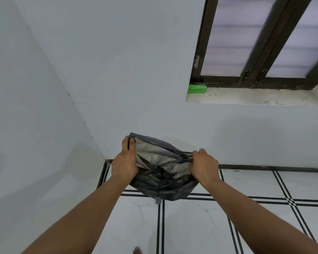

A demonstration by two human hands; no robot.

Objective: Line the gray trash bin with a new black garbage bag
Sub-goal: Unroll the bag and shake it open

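Observation:
A black garbage bag [162,173] is stretched wide at its mouth in front of me, low near the corner of the room. My left hand [125,162] grips the bag's rim on the left side, fingers curled over the edge. My right hand [203,165] pinches the rim on the right side. The bag's inside shows grey and crumpled. The gray trash bin [158,201] is almost wholly hidden under the bag; only a small grey piece shows below the bag's bottom edge.
White walls meet in a corner to the left. A window sill [255,98] at upper right carries a green box [197,88] below a dark-framed window [255,43]. The floor is white tile [191,226] with black double lines. A toe [137,251] shows at the bottom edge.

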